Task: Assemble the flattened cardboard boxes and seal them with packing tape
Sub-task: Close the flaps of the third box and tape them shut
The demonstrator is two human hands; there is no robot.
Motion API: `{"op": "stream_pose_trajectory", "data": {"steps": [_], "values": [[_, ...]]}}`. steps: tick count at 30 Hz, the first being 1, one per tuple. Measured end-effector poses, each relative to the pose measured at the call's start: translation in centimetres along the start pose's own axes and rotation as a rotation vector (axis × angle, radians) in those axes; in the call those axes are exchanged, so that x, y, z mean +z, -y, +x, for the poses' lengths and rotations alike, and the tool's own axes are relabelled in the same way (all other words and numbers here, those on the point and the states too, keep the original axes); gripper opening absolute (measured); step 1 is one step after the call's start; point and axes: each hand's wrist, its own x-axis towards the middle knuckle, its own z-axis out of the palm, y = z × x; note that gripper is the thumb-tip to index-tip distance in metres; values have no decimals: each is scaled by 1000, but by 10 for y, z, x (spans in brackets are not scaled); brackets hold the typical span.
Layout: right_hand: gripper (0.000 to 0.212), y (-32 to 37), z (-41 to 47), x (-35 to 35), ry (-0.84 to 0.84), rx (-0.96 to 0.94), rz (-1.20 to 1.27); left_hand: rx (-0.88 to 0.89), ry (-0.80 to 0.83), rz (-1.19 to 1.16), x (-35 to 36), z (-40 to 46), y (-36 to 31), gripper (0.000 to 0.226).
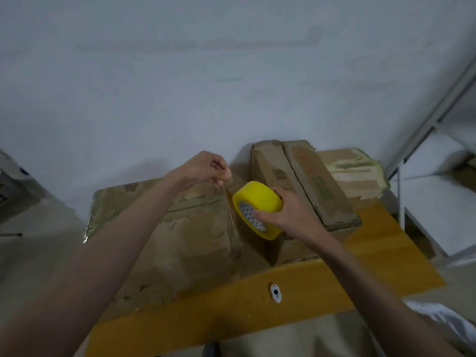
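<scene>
Person stands at a yellow table (257,305). Right hand (288,215) grips the yellow tape roll (257,210), thumb in the core, held just above the big box (180,235). Left hand (208,168) is raised over the box's far edge, fingertips pinched together on the free end of the clear tape; a thin strip seems to run between hand and roll, faint in the blur. The big box stands assembled, glossy tape already along its left side. Another box (309,181) sits on a stack to the right; its top seam looks unsealed. A small white cutter (275,293) lies on the table. Judgement: mid-seal, more boxes left.
</scene>
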Motion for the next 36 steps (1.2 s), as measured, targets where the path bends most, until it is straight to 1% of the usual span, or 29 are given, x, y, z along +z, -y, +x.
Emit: {"op": "stream_pose_trajectory", "data": {"steps": [3,6,9,12,15,18,22,26,29,36], "values": [[44,24,6,6,-56,19,-27,24,39,67,-21,22,5,3],[40,44,16,15,-43,84,-135,47,70,139,-47,47,10,5],[43,56,29,24,-42,123,-129,75,143,195,-61,68,16,3],[51,63,43,31,-119,144,-84,80,213,200,-67,87,23,4],[53,67,59,38,-206,182,-110,87,254,215,-72,103,32,7],[53,68,81,45,-198,220,-134,117,269,258,-74,117,43,2],[60,74,104,52,-182,262,-174,140,277,324,-75,130,62,12],[61,73,120,59,-173,287,-197,162,263,364,-73,138,79,8],[63,72,126,63,-169,317,-212,172,264,362,-70,142,87,5],[64,71,136,63,-184,393,-190,199,292,377,-65,150,97,9]]}}
